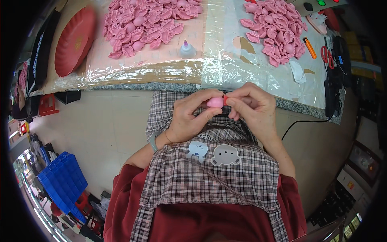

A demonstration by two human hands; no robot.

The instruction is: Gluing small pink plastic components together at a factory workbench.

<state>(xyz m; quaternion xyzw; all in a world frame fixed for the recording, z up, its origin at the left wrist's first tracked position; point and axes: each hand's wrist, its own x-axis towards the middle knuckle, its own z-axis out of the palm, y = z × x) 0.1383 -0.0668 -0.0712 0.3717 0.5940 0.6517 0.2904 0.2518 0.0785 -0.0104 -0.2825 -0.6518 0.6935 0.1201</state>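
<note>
Between the thumb and fingers of my left hand [192,111] is a small rounded pink plastic piece [215,102]. Right beside it, my right hand [252,105] pinches a small red piece [225,100] against or very close to the pink one; whether they are joined I cannot tell. Both hands are held in front of my checked apron, just off the table's near edge. On the table beyond lie a pile of pink moulded pieces [151,24] to the left and another pile of pink pieces [278,30] to the right.
A small needle-tipped bottle [187,50] stands between the piles. A red scalloped tray [75,42] is at the far left. An orange utility knife [310,48] and red-handled scissors [327,57] lie at the right. A blue crate [62,181] is on the floor at left; a black cable [302,122] hangs at right.
</note>
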